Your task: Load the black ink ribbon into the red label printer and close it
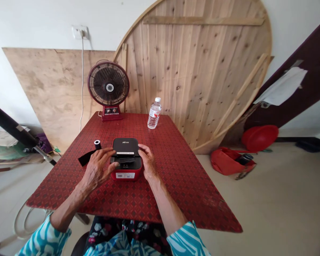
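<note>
On the red patterned table (pixel 173 177) stands a small black-and-red receipt printer (pixel 125 145), with its black lid down and a white label on the red front. My left hand (pixel 100 165) is at the printer's left side, fingers stretched out and spread, thumb near the front slot. Against the right edge of the lid, my right hand (pixel 148 160) is closed with its fingertips on the printer. Left of the printer sits a small black paper roll (pixel 97 144) with a white core. A black strip (pixel 85 158) lies beside it, partly hidden behind my left hand.
Toward the back of the table are a dark red fan (pixel 108 85) and a clear water bottle (pixel 154 114). A round wooden tabletop (pixel 192 71) leans on the wall behind. Right on the floor are a red bag (pixel 224 161) and a red basin (pixel 260 138).
</note>
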{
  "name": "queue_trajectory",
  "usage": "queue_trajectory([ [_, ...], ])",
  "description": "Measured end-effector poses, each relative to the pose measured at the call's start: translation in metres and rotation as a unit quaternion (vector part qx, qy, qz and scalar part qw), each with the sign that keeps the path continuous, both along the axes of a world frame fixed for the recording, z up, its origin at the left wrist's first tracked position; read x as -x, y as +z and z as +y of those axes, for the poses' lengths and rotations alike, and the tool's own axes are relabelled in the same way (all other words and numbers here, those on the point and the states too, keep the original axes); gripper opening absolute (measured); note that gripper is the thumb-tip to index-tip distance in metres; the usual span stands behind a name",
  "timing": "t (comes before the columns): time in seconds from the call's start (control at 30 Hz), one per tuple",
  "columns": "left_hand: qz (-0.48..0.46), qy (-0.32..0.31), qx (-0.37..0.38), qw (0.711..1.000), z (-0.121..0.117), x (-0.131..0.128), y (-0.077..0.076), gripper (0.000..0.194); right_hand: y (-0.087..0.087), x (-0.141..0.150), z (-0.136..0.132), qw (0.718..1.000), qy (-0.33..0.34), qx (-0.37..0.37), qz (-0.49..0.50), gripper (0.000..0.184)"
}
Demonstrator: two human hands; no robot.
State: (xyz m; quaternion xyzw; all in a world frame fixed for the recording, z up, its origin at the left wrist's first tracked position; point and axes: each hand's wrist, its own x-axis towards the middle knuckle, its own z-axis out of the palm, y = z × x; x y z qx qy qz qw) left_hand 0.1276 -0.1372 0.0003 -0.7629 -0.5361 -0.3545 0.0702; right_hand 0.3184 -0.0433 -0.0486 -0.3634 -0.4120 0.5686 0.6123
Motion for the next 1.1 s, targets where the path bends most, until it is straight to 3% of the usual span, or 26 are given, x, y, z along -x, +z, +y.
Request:
queue_trajectory([
  [0.27,0.034,0.000,-0.002,0.999,-0.003,0.000,-0.009,0.035,0.002,-0.002,-0.003,1.000,0.016,-0.002,0.006,0.037],
  [0.37,-0.009,-0.008,0.030,0.999,-0.003,0.001,-0.010,0.034,-0.002,0.000,-0.005,1.000,0.019,-0.008,0.013,0.039],
  [0.43,-0.091,-0.028,0.080,0.992,-0.003,0.003,-0.011,0.035,-0.010,0.003,-0.007,1.000,0.005,-0.001,0.021,0.041],
  [0.5,-0.222,-0.034,0.136,0.965,-0.002,0.005,-0.013,0.036,-0.019,0.006,-0.008,0.999,-0.014,0.012,0.031,0.044],
  [0.6,-0.415,-0.008,0.221,0.883,0.002,0.006,-0.012,0.046,-0.031,0.010,-0.010,0.998,-0.019,0.038,0.041,0.048],
  [0.7,-0.490,-0.011,0.291,0.821,0.010,0.004,-0.006,0.058,-0.035,0.011,-0.010,0.998,-0.016,0.048,0.047,0.047],
  [0.93,-0.521,0.011,0.343,0.781,0.029,0.006,-0.003,0.065,-0.033,0.010,-0.010,0.997,-0.019,0.052,0.051,0.043],
  [1.1,-0.569,-0.038,0.366,0.736,0.028,0.008,-0.006,0.065,-0.034,0.011,-0.011,0.996,-0.020,0.062,0.053,0.042],
])
